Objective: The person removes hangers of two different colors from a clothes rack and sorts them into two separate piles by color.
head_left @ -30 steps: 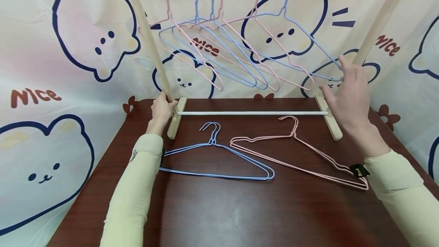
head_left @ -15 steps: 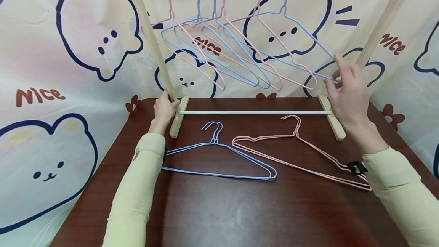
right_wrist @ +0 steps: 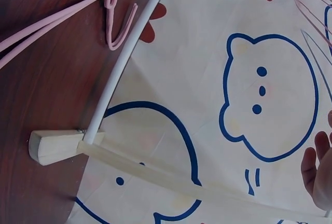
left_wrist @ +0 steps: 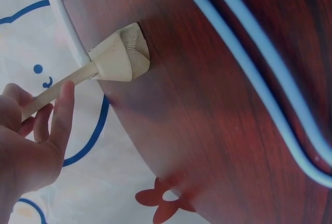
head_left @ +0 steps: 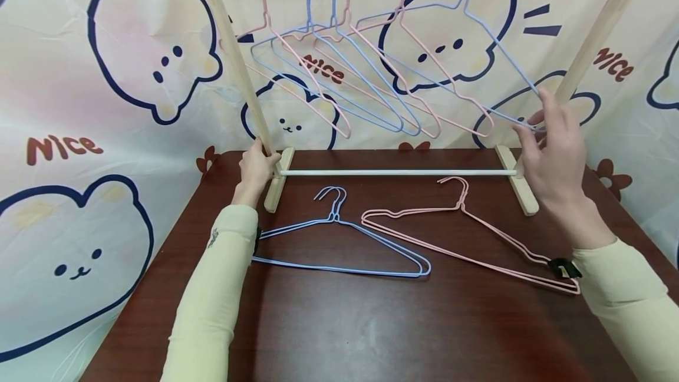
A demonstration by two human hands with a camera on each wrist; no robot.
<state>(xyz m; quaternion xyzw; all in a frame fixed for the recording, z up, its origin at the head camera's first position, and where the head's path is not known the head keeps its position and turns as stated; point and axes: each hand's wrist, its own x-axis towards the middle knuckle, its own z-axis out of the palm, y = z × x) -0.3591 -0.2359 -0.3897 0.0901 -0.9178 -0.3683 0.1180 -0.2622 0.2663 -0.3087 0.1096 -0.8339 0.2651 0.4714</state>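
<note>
In the head view my left hand (head_left: 253, 170) grips the rack's left wooden post (head_left: 228, 40) near its foot. The left wrist view has that hand (left_wrist: 36, 141) with its fingers around the post. At the right, my right hand (head_left: 557, 158) pinches the lower right corner of a blue hanger (head_left: 495, 40), the rightmost one on the rack. Its hook top is out of frame. Only part of the right hand (right_wrist: 321, 169) enters the right wrist view. Several pink and blue hangers hang to its left, one of them a pink hanger (head_left: 424, 69).
Two blue hangers (head_left: 345, 270) lie on the brown table (head_left: 371, 335) at left, and a pair of pink hangers (head_left: 419, 244) lies at right. A white lower bar (head_left: 398, 173) joins the rack's feet. The right post (head_left: 599, 34) stands beside my right hand.
My right hand has closed on the blue hanger's corner and moved to the right, and the hanger has shifted right with it. My left hand stays on the post.
</note>
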